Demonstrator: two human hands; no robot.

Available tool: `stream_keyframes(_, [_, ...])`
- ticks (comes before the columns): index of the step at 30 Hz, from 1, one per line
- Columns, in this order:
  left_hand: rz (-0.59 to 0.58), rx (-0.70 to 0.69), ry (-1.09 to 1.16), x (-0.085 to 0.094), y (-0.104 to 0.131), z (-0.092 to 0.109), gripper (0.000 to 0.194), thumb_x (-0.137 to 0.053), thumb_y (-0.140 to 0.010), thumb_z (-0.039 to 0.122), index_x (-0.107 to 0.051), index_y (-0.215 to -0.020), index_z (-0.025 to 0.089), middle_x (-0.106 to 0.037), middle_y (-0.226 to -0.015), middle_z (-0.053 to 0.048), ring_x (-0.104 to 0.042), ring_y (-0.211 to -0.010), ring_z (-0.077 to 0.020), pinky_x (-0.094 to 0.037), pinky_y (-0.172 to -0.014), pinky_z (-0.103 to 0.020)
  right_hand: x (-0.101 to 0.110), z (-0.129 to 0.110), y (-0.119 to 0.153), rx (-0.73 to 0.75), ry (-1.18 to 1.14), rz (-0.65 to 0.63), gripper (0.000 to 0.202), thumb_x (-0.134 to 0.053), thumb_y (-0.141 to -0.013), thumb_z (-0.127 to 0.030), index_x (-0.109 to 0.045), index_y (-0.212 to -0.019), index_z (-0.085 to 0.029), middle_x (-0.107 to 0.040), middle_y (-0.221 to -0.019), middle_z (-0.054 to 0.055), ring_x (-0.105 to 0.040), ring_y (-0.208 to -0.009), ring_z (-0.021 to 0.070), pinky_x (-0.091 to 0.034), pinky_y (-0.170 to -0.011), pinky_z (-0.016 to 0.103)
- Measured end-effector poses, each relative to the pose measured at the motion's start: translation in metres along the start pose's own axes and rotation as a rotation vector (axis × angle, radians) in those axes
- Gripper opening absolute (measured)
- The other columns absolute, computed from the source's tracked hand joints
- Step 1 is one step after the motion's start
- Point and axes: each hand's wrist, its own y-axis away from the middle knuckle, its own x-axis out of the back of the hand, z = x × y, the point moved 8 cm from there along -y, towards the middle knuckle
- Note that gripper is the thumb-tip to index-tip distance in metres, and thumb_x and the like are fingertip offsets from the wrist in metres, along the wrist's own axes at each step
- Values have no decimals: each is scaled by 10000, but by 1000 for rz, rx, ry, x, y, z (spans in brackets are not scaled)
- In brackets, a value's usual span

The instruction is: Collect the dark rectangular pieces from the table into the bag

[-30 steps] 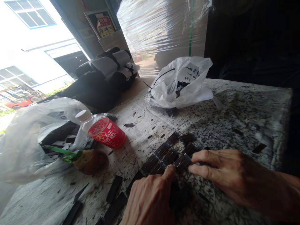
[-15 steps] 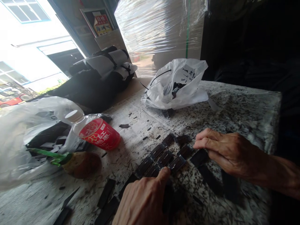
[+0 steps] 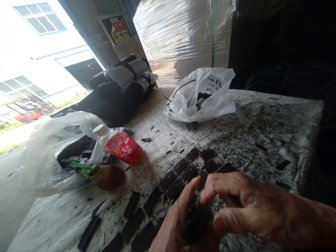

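head view: a double row of dark strips (image 3: pixel 187 170) already lay side by side on the speckled desk (image 3: pixel 262 122), and more loose strips (image 3: pixel 139 217) waited near the front edge, so the laying-out looked partly done with a fair pile left. the left hand (image 3: pixel 178 224) and right hand (image 3: pixel 241 206) met low at the front, both curled round a small dark stack (image 3: pixel 197 220) held just above the desk. the left grip was clamped on it, thumb up along its side; the right grip was pinched over its top, forefinger bent down, wrist coming in from the right. a red bottle (image 3: pixel 123 147) lay on its side to the left, by a brown bottle (image 3: pixel 105 176) and a clear bag (image 3: pixel 47 154). a white bag (image 3: pixel 202 94) sat further back.
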Motion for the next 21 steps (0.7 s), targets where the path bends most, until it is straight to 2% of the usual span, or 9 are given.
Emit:
stream_keyframes(2, [-20, -9, 68, -6, 3, 1, 688, -614, -736, 304, -366, -1374, 234, -549, -1290, -92, -546, -1078, -263, -432, -926, -363, -11, 0, 0, -108, -165, -87, 200, -684, -781, -308, -658, -958, -219, -602, -793, -41, -525, -684, 90, -398, -585, 168])
stream_keyframes(4, [-113, 15, 163, -17, 4, 5, 724, -616, -690, 216, -363, -1368, 239, -567, -1250, -90, -583, -960, -235, -488, -780, -308, -20, 0, -1, -174, -305, -151, 157, -692, -761, -267, -655, -886, -180, -591, -764, -40, -512, -690, 89, -394, -602, 173])
stream_keyframes(7, [-286, 15, 320, -31, 5, 23, 613, -558, -621, 86, -514, -1218, 218, -622, -931, -1, -522, -645, -108, -392, -521, -193, -25, 4, 0, -217, -399, -165, 129, -685, -748, -245, -612, -788, -147, -569, -734, -34, -477, -667, 89, -383, -603, 197])
stream_keyframes(9, [-326, -28, 363, -33, 5, 35, 493, -525, -634, 69, -584, -1108, 193, -531, -694, 59, -415, -523, -62, -316, -471, -181, -22, 11, 2, -254, -384, -127, 162, -691, -742, -270, -587, -768, -150, -547, -694, -43, -444, -630, 83, -356, -566, 200])
stream_keyframes(12, [-302, 63, 356, -33, 9, 29, 170, -518, -732, 207, -601, -867, 146, -409, -529, 69, -327, -442, -58, -269, -433, -199, -18, 23, 9, -295, -333, -92, 209, -717, -719, -301, -569, -735, -155, -519, -638, -57, -417, -596, 77, -318, -524, 195])
stream_keyframes(13, [-288, 116, 351, -33, 11, 22, 139, -508, -763, 281, -562, -760, 152, -389, -495, 65, -313, -428, -62, -246, -417, -208, -17, 26, 11, -296, -325, -85, 213, -719, -718, -299, -563, -722, -154, -517, -628, -58, -420, -598, 78, -319, -526, 194])
stream_keyframes(16, [-254, 169, 403, -35, 17, 8, 339, -507, -795, 461, -415, -604, 197, -355, -452, 57, -286, -408, -64, -179, -394, -231, -17, 33, 15, -285, -370, -77, 223, -727, -713, -289, -548, -714, -156, -543, -652, -53, -433, -586, 70, -331, -519, 181])
stream_keyframes(19, [-248, 183, 456, -42, 20, -1, 420, -548, -764, 576, -432, -617, 200, -284, -454, 79, -234, -411, -63, -157, -398, -239, -23, 39, 16, -323, -469, -111, 245, -733, -703, -306, -534, -756, -173, -543, -665, -66, -369, -474, 39, -265, -418, 168])
stream_keyframes(21, [-217, 204, 368, -44, 20, -10, 408, -537, -772, 577, -493, -649, 190, -267, -469, 78, -225, -423, -69, -155, -406, -241, -24, 39, 16, -328, -490, -112, 236, -737, -686, -262, -535, -774, -178, -540, -655, -72, -385, -485, 41, -273, -425, 160])
